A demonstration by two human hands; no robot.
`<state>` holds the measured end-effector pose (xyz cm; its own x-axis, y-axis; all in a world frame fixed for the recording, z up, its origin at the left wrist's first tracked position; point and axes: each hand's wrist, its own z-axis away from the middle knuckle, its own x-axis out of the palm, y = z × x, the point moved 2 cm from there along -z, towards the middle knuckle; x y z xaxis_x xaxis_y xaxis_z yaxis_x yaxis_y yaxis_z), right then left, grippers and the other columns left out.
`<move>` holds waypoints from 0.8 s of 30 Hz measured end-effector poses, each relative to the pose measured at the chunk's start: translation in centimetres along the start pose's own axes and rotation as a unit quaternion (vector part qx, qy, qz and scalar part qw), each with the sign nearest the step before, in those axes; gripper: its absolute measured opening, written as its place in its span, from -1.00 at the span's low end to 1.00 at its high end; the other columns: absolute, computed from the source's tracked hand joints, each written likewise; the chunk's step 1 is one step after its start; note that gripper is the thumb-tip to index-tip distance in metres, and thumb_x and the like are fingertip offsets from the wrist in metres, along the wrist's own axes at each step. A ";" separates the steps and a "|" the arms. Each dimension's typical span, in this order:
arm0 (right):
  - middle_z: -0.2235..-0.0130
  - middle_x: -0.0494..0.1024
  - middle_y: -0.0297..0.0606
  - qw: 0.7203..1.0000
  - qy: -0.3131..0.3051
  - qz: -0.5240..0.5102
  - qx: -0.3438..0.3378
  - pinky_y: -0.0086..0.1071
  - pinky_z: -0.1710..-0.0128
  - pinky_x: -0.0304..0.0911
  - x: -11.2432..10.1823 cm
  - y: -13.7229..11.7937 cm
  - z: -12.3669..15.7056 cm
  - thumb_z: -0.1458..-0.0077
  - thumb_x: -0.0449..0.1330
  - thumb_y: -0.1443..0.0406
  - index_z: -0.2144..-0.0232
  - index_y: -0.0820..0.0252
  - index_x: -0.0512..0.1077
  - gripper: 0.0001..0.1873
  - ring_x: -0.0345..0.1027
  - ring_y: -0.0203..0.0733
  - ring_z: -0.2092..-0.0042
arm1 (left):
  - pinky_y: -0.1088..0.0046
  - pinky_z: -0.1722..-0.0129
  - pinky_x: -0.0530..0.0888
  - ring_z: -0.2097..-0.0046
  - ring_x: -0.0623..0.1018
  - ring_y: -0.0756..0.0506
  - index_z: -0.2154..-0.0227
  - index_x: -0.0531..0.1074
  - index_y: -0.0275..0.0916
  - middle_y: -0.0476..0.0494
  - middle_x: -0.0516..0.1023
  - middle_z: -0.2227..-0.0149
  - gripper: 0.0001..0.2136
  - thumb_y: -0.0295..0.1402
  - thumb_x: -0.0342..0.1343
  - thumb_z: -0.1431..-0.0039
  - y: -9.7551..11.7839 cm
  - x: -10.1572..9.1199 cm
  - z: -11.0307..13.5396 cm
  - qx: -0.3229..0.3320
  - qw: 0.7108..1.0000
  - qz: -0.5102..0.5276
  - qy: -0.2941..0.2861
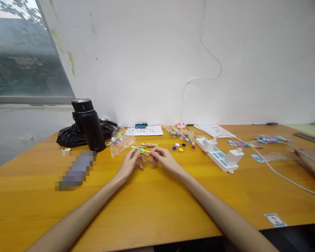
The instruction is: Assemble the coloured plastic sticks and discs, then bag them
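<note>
Desk [136, 217] of yellow-brown wood runs up to a white wall [147, 63], and just above its middle a thin, bright green plastic piece [142, 150] is held between two hands. The left hand [129, 163] has thumb and forefinger drawn narrow on the piece, its other fingers loosely curled below. The right hand [166, 158] pinches the right end with its fingertips close together; the piece is so small from here that its exact shape is hard to make out. Just behind the fingers lies a white stick [149, 144], and left of that a crinkled clear bag [123, 142] with small coloured parts inside. Farther back, a screwdriver [141, 125] lies at the far edge of a printed sheet [148, 131]. To the right of the hands sit five little round pots: a white pot [177, 144], a black pot [183, 145], a blue pot [174, 148], a yellow pot [181, 150] and, a bit apart, a red pot [193, 147]. Beyond them a white power strip [222, 162] carries two chargers, with a cable looping off to the right. At the far right another person's arm [313, 168] shows blurred near some flat packets. On the left, a black bottle [91, 129] stands upright in front of a black plastic bag [70, 135].
</note>
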<state>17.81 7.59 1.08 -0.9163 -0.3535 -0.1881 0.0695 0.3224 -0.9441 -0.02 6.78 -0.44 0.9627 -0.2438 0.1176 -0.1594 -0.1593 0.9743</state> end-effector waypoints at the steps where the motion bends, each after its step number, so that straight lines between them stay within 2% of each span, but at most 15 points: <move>1: 0.47 0.47 -0.36 0.999 0.003 -0.033 0.016 -0.41 0.33 0.25 -0.2 0.1 -0.2 -0.14 0.20 0.00 0.41 0.20 0.41 -0.63 0.33 -0.28 0.41 | 0.50 0.50 0.51 0.31 0.55 -0.08 0.02 0.39 -0.24 -0.20 0.58 0.18 -0.55 -0.02 0.14 -0.18 -0.1 0.0 0.0 -0.003 1.000 0.001 -0.006; 6: 0.48 0.45 -0.35 0.982 0.069 -0.158 0.073 -0.44 0.36 0.21 -1.2 0.3 -0.7 -0.05 0.25 0.00 0.39 0.22 0.46 -0.63 0.28 -0.32 0.43 | 0.51 0.46 0.50 0.31 0.56 -0.07 -0.03 0.35 -0.23 -0.23 0.58 0.19 -0.54 -0.02 0.11 -0.21 -1.0 -0.1 -0.2 -0.022 0.999 0.001 -0.035; 12: 0.50 0.36 -0.38 0.947 0.150 -0.270 0.084 -0.43 0.41 0.18 -2.3 0.2 -0.5 0.03 0.28 0.05 0.37 0.17 0.43 -0.68 0.21 -0.32 0.46 | 0.53 0.44 0.47 0.33 0.56 -0.06 0.05 0.37 -0.21 -0.16 0.56 0.29 -0.61 -0.03 0.11 -0.21 -1.7 -0.3 -0.2 -0.037 0.998 -0.014 -0.050; 18: 0.54 0.28 -0.45 0.951 0.239 -0.195 0.040 -0.44 0.48 0.05 -2.8 0.4 -0.5 0.06 0.33 0.06 0.34 0.17 0.50 -0.67 0.09 -0.37 0.51 | 0.51 0.45 0.46 0.35 0.54 -0.05 0.09 0.38 -0.21 -0.12 0.54 0.34 -0.63 -0.04 0.12 -0.21 -2.0 -0.3 -0.4 -0.034 0.998 -0.020 -0.056; 24: 0.54 0.30 -0.44 0.960 0.220 -0.168 0.035 -0.44 0.47 0.04 -2.6 0.4 -0.6 0.01 0.31 0.05 0.33 0.19 0.52 -0.67 0.11 -0.37 0.50 | 0.51 0.45 0.46 0.34 0.52 -0.04 0.08 0.37 -0.22 -0.13 0.52 0.32 -0.63 -0.05 0.11 -0.21 -1.9 -0.2 -0.3 -0.031 0.997 -0.028 -0.058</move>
<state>19.97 9.21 1.33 -0.9684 -0.0170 0.2486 -0.2473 0.1896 -0.9502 0.19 7.42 -2.26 0.9374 -0.3455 0.0430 -0.0884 -0.1165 0.9893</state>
